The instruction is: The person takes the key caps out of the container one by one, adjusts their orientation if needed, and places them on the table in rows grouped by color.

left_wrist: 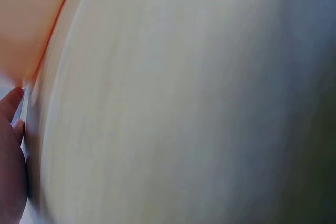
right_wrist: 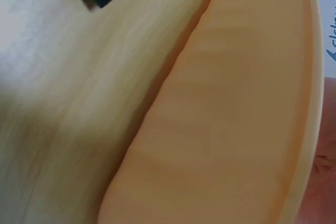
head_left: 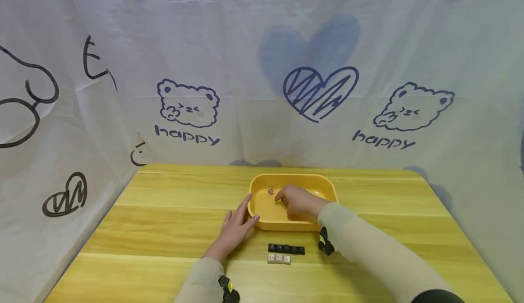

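Observation:
A yellow plastic tray (head_left: 286,226) sits on the wooden table. My left hand (head_left: 236,231) steadies its left end, fingers extended, index fingertip and thumb at the rim; the left wrist view catches its fingers (left_wrist: 11,103) against the tray wall (left_wrist: 23,24). Inside the tray, my right hand (head_left: 299,200) reaches down with bent fingers. A small light keycap (head_left: 270,191) lies left of its fingertips. I cannot tell whether the right fingers pinch anything. In the right wrist view, the tray wall (right_wrist: 226,108) hides most of that hand (right_wrist: 325,161).
In front of the tray, a row of several black keycaps (head_left: 286,249) lies on the table (head_left: 143,230). Nearer to me is a row of three light keycaps (head_left: 279,259). A white cloth (head_left: 245,125) with drawings hangs behind the table.

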A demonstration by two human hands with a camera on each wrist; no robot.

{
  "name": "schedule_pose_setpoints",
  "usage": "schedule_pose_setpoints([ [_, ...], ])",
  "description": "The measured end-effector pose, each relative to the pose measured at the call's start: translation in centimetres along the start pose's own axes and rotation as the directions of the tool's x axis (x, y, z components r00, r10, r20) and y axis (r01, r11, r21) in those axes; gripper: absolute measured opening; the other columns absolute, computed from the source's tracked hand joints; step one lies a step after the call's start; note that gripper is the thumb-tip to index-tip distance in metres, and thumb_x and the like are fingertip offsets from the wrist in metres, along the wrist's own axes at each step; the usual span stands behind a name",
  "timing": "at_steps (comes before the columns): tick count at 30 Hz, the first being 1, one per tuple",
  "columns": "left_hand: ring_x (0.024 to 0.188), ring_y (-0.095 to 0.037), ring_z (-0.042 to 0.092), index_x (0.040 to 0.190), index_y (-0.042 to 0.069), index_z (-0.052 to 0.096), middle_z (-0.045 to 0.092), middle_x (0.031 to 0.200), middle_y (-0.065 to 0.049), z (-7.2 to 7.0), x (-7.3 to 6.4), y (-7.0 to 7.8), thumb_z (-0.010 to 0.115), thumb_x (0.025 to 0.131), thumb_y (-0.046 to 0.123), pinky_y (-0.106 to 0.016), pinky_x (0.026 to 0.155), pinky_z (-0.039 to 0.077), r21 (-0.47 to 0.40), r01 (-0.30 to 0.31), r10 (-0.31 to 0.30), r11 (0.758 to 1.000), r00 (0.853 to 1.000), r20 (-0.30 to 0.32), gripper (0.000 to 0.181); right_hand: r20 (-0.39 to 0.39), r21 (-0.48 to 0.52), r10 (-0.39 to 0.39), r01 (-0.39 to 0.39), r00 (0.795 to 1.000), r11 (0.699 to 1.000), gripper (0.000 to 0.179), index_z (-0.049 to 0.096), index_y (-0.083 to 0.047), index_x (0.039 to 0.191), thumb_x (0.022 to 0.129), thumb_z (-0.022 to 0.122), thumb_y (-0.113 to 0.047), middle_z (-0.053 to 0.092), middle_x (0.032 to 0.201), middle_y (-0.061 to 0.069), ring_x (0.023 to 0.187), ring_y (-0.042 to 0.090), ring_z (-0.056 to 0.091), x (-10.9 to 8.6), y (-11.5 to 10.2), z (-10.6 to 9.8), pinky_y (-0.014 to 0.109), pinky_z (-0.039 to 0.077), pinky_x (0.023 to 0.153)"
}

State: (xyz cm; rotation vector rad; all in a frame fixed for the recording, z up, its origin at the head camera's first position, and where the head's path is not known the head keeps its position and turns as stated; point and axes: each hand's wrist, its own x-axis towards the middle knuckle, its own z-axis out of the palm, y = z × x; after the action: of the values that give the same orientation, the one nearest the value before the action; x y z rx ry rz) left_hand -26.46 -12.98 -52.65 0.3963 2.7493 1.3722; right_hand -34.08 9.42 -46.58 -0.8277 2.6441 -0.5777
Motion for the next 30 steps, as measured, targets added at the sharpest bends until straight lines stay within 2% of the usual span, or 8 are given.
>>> schedule_pose_setpoints([
  [2,0.143,-0.030,0.026,0.158,0.022,0.017,0.028,0.157,-0.013,0.0,-0.1,0.1,0.052,0.101,0.038,-0.056,0.114,-0.001,0.000,0.007,-0.007,1.000,1.000,0.001,0.069,0.003,0.020,-0.005,0.005,1.000,1.000,0.052,0.070,0.000,0.115,0.068,0.067,0.022,0.065,0.086,0.006,0.069,0.016,0.047,-0.2,0.1,0.1,0.029,0.042,0.063],
  [4,0.143,-0.029,0.026,0.158,0.023,0.016,0.028,0.157,-0.012,0.0,-0.1,0.0,0.052,0.101,0.038,-0.055,0.115,-0.001,0.000,0.012,-0.012,1.000,1.000,0.001,0.069,0.004,0.040,-0.001,0.000,1.000,0.999,0.047,0.072,0.000,0.111,0.071,0.065,0.022,0.065,0.083,0.006,0.068,0.015,0.047,-0.6,0.3,0.2,0.028,0.042,0.062],
  [8,0.144,-0.028,0.026,0.158,0.024,0.016,0.027,0.157,-0.011,0.1,-0.1,0.0,0.052,0.101,0.040,-0.055,0.115,-0.001,-0.001,0.016,-0.016,1.000,1.000,0.005,0.069,0.016,0.112,0.040,-0.041,0.999,0.993,0.031,0.075,-0.002,0.100,0.079,0.065,0.018,0.068,0.088,0.006,0.074,0.015,0.054,-1.2,0.4,0.4,0.029,0.049,0.067],
  [11,0.144,-0.028,0.026,0.158,0.025,0.016,0.027,0.157,-0.010,0.1,-0.2,-0.1,0.051,0.101,0.042,-0.054,0.115,-0.001,0.003,0.017,-0.017,1.000,1.000,0.006,0.069,0.011,0.128,0.053,-0.054,0.999,0.990,0.022,0.074,-0.005,0.091,0.082,0.066,0.013,0.069,0.091,0.003,0.078,0.015,0.056,-1.7,0.5,0.4,0.031,0.052,0.070],
  [13,0.143,-0.029,0.026,0.158,0.024,0.016,0.028,0.157,-0.011,0.0,-0.2,0.0,0.051,0.101,0.043,-0.055,0.115,0.000,0.004,0.011,-0.011,1.000,1.000,0.003,0.069,-0.005,0.115,0.051,-0.050,0.999,0.992,0.018,0.074,-0.007,0.088,0.083,0.067,0.009,0.069,0.089,0.002,0.078,0.014,0.058,-1.9,0.7,0.3,0.032,0.052,0.070],
  [20,0.143,-0.032,0.027,0.158,0.022,0.016,0.027,0.157,-0.014,-0.1,-0.3,0.3,0.051,0.101,0.042,-0.057,0.114,-0.002,-0.013,0.008,-0.007,1.000,1.000,0.010,0.070,-0.068,0.093,0.060,-0.054,0.996,0.994,0.009,0.073,-0.009,0.092,0.087,0.070,-0.003,0.065,0.087,-0.004,0.080,0.012,0.059,-3.1,0.7,-0.6,0.033,0.052,0.073],
  [25,0.143,-0.031,0.027,0.158,0.024,0.015,0.026,0.158,-0.011,-0.1,-0.2,0.2,0.051,0.101,0.041,-0.055,0.114,-0.003,-0.014,0.010,-0.010,1.000,1.000,0.009,0.069,-0.132,0.031,0.009,-0.005,0.991,1.000,0.012,0.072,-0.007,0.091,0.082,0.071,0.001,0.063,0.084,-0.004,0.077,0.012,0.056,-4.2,0.5,-1.3,0.032,0.050,0.072],
  [30,0.143,-0.028,0.026,0.158,0.025,0.014,0.025,0.158,-0.009,-0.1,-0.2,0.2,0.050,0.101,0.044,-0.054,0.115,-0.004,-0.022,0.014,-0.013,1.000,1.000,0.019,0.070,-0.208,-0.018,-0.032,0.028,0.978,0.999,0.012,0.071,-0.008,0.091,0.081,0.075,-0.003,0.059,0.083,-0.004,0.074,0.012,0.054,-5.9,0.4,-1.7,0.030,0.049,0.067],
])
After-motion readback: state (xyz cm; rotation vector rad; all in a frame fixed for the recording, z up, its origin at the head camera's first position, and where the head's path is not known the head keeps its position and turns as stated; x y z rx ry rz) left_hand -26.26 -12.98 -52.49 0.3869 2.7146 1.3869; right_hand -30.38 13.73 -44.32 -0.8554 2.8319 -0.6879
